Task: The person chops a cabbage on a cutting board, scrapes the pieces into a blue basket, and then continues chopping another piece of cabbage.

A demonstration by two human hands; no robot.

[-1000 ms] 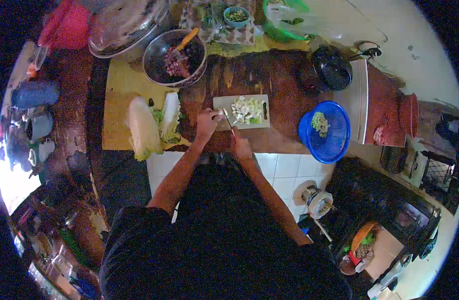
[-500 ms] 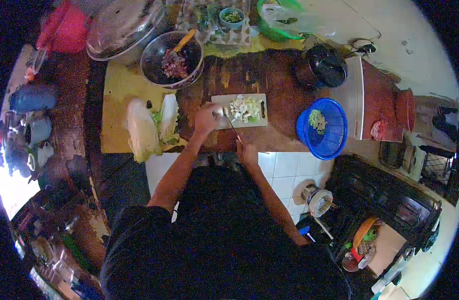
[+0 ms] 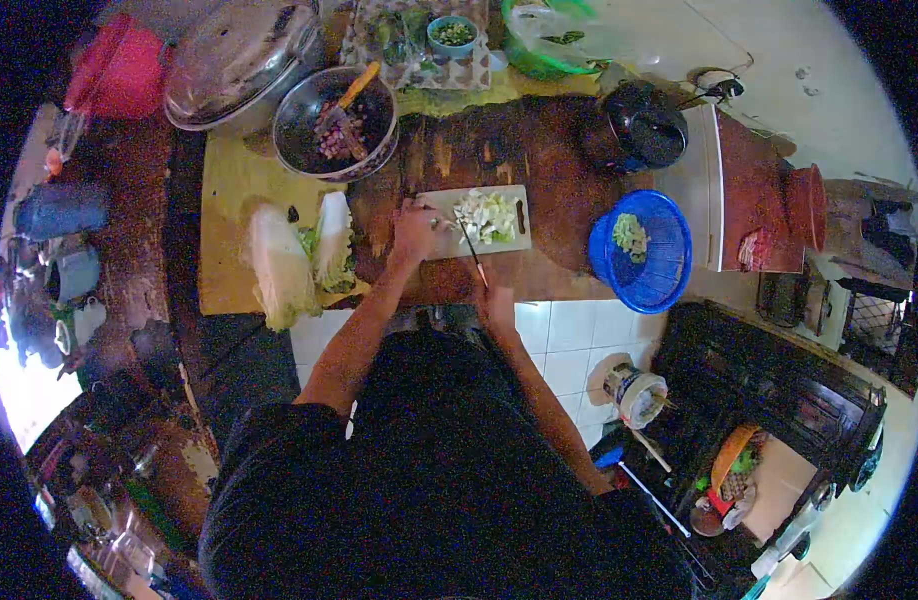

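Observation:
Pale chopped cabbage [image 3: 491, 215] lies heaped on a white cutting board [image 3: 441, 248] with a dark handle slot at its right end. In my right hand [image 3: 496, 306] is a knife [image 3: 473, 246], its blade angled over the board along the left side of the heap. My left hand [image 3: 416, 232] is at the board's left end, fingers curled together near the blade tip; what they pinch is too small to make out. Left of that hand, a large napa cabbage piece [image 3: 279, 265] and a narrower cabbage piece [image 3: 333, 240] rest on yellowish covering.
A bowl [image 3: 384, 160] with chopped purplish pieces and a wooden-handled utensil stands at the back left, near a lidded pot [image 3: 241, 65]. To the right are a blue basket [image 3: 661, 285] holding pale green pieces and a black pot [image 3: 647, 125]. Behind sits an egg tray [image 3: 469, 72] with a small bowl [image 3: 452, 37].
The camera view has shifted slightly. The knife blade stands a little steeper, and its tip has moved slightly away from my left fingers. Both hands stay at the board.

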